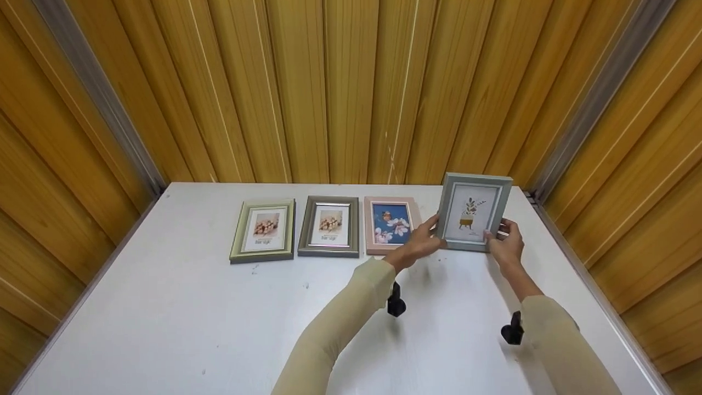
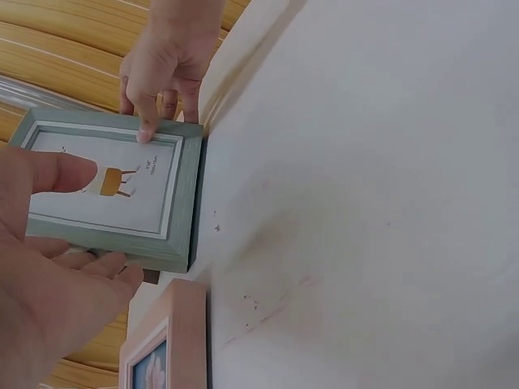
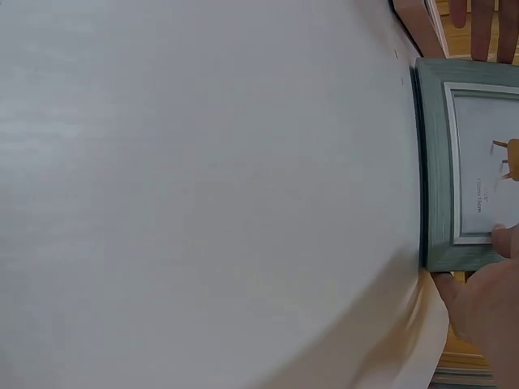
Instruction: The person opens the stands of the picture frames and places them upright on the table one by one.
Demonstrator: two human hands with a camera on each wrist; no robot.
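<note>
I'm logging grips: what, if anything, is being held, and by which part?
The grey-green frame: the right hand pinches its lower right side, thumb in front; the left hand is at its left edge.

The white table [image 3: 211, 162] carries a grey-green picture frame [image 3: 435, 154] near its far edge, with yellow wood planks [image 3: 461, 340] beyond. The frame has a white inner border round a pale print [image 3: 478, 154], which shows part of an orange-brown object on legs and small lettering. The right hand [image 3: 491, 300] grips the frame near a lower corner, thumb on its front. Straight fingers of the left hand [image 3: 482, 28] come to the opposite side; contact is unclear. Part of a pink frame [image 3: 420, 23] shows near the table's far edge.
</note>
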